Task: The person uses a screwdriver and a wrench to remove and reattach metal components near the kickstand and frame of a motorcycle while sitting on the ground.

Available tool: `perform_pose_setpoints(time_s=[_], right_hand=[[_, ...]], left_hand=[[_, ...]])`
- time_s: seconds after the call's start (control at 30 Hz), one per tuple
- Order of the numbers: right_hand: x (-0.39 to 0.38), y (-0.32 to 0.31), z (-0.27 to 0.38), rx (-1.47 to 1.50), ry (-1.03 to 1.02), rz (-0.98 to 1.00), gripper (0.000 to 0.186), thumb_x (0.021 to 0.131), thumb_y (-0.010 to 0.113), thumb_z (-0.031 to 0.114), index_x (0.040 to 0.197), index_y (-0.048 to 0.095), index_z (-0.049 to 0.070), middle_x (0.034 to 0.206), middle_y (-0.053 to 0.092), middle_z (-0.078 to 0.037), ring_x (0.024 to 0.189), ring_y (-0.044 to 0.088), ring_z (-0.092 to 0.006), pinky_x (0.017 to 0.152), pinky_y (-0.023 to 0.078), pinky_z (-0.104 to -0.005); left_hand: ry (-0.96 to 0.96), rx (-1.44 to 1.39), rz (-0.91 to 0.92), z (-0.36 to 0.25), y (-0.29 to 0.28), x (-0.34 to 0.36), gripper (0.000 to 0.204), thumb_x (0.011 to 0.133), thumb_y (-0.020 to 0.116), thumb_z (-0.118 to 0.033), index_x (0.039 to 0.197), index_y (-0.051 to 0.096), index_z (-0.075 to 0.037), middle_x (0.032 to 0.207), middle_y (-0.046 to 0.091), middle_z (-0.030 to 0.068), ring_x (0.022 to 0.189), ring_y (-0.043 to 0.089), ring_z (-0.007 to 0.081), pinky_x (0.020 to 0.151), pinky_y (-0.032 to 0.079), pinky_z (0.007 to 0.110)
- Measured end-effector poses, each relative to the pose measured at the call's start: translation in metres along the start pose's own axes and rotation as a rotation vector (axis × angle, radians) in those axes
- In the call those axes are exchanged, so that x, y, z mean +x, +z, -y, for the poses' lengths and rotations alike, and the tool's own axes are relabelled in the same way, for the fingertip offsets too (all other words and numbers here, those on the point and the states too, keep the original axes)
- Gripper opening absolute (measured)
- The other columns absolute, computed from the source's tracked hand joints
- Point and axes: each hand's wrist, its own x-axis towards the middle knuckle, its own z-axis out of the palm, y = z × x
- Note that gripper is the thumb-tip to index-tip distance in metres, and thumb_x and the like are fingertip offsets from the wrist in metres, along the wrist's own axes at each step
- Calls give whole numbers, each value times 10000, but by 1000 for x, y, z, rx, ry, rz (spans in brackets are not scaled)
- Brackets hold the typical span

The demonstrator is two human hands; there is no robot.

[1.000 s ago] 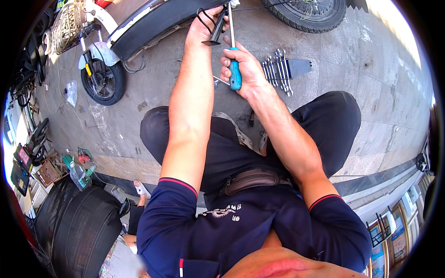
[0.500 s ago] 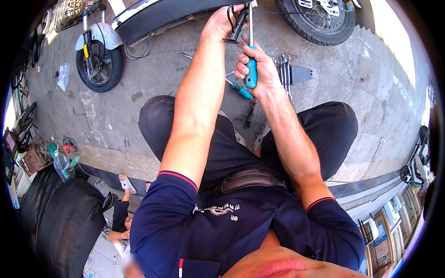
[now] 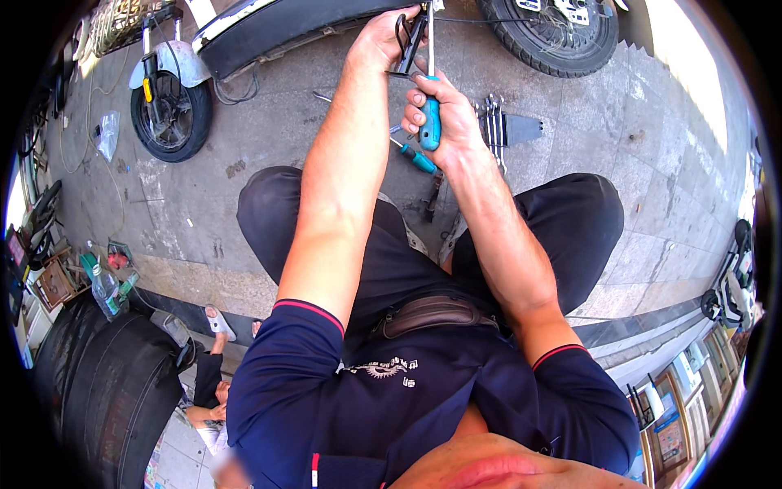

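Note:
My right hand is wrapped round the teal handle of a screwdriver. Its long metal shaft points away from me, up to the edge of a vehicle's black and white body. Just left of the shaft, my left hand closes at the top of a black metal kickstand-like part, with a black loop beside it. The left fingertips are partly hidden, as is the screwdriver's tip at the picture's top. Below my right hand, a second teal-handled tool lies on the ground.
Several wrenches lie beside a flat grey plate to the right. A large wheel stands at far right, a smaller front wheel at far left. Near left are a plastic bottle, a black seat-like bulk and another person.
The whole view has shifted slightly, so hands and tools sit a little further left in the picture. Both hands keep their hold, and the screwdriver stays against the vehicle's edge.

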Motion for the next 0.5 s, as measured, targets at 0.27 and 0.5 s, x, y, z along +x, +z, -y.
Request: perform_pose_setpoints(time_s=[0.27, 0.5], right_hand=[[0, 0, 2, 17, 4, 2, 286, 960, 572, 102, 1226, 486, 160, 724, 521, -32, 524, 496, -158, 484, 421, -322], [1, 3, 2, 26, 2, 8, 264, 959, 570, 98, 1197, 475, 158, 723, 524, -31, 525, 499, -155, 480, 421, -314]], left_hand=[[-20, 8, 119, -3, -1, -5, 255, 961, 632, -317, 879, 701, -86, 724, 711, 35, 564, 669, 161, 483, 533, 285], [-15, 4, 116, -2, 1, -6, 269, 940, 650, -337, 848, 690, -88, 685, 681, 33, 566, 655, 164, 485, 515, 287]])
